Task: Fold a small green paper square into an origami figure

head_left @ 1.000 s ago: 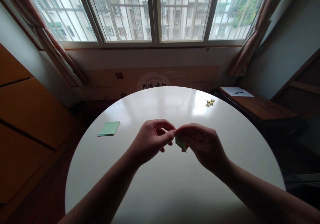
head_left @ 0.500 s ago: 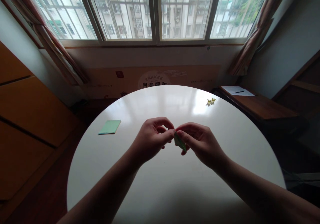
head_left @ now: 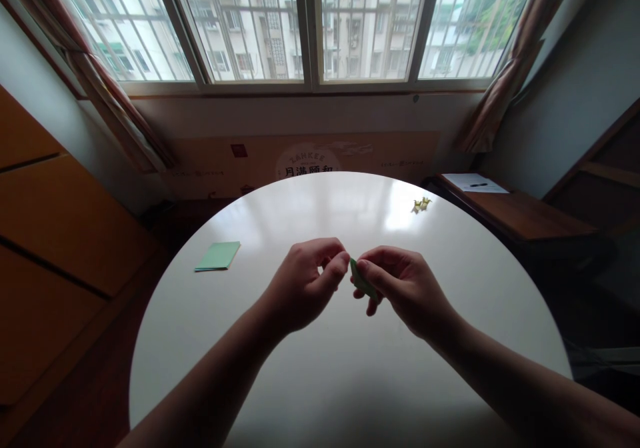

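Over the middle of a round white table [head_left: 320, 368] my two hands meet around a small folded piece of green paper [head_left: 362, 281]. My right hand [head_left: 400, 288] pinches the green paper between thumb and fingers. My left hand [head_left: 305, 285] is curled, its thumb and forefinger pinched at the paper's upper tip. Most of the folded piece is hidden by my fingers.
A stack of green paper sheets [head_left: 218, 256] lies on the table's left side. A small yellow folded paper figure [head_left: 421, 204] sits at the far right rim. A wooden side table [head_left: 520, 211] with a sheet and pen [head_left: 474, 183] stands right; a wooden cabinet [head_left: 55, 235] stands left.
The green piece has been turned from hanging below my right fingers to standing up between both hands. My hands have stayed in nearly the same spot.
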The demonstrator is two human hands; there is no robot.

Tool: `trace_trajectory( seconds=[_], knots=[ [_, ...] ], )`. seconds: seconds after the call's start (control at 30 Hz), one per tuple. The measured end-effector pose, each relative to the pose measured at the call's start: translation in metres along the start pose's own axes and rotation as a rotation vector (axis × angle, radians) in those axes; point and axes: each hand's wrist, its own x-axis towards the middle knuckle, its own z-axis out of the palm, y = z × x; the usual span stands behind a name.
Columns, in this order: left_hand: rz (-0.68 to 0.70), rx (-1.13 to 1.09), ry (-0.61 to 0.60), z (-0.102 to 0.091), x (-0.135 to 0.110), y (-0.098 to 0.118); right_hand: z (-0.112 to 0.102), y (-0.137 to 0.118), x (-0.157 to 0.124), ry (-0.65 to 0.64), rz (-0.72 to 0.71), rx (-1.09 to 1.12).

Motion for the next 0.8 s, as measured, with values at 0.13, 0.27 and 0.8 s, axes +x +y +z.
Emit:
trace_trajectory(
  seconds=[0.13, 0.27, 0.8],
  knots=[
    [0.091, 0.103, -0.027, 0.0021, 0.0001, -0.0011, 0.0025, -0.0011, -0.0009, -0.037, 0.009, -0.003],
    [0.156, 0.146, -0.02, 0.0033, 0.0014, -0.0041, 0.0032, -0.0016, -0.0003, -0.054, 0.027, 0.007],
    [0.156, 0.163, 0.013, 0.0009, 0.0019, -0.0066, 0.0016, 0.0023, 0.0006, -0.151, 0.156, 0.022]
  ],
)
